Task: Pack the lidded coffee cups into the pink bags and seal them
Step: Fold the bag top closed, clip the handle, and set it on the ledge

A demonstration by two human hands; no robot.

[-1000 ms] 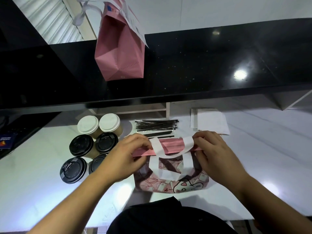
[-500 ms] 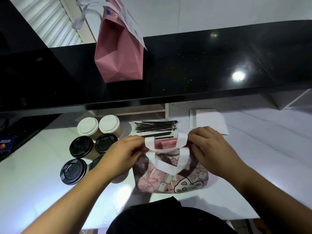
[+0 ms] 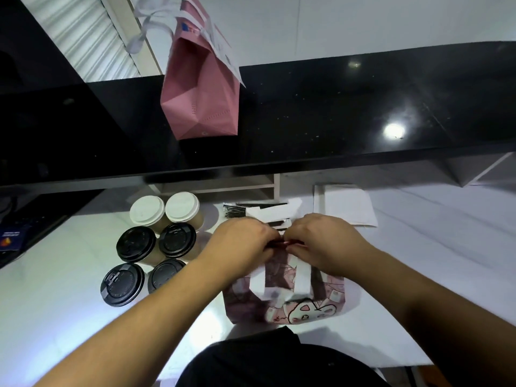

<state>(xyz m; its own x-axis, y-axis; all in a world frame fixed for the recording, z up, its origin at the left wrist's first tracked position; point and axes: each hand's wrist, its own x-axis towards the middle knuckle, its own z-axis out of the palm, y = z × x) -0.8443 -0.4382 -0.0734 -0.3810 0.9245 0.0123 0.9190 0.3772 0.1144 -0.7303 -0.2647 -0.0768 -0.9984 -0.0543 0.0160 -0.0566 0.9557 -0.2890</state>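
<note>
Head view: we pinch the bag mouth together at the counter's near edge.

On the white counter (image 3: 418,275) the pink printed fabric bag with white handles (image 3: 282,305) stands before us, its mouth running left to right between both hands. Six lidded paper coffee cups (image 3: 152,244) cluster toward the left edge, nearer our left hand (image 3: 240,247). That hand and our right hand (image 3: 321,241) each grip the bag's top edge with curled fingers, knuckles almost touching.
</note>
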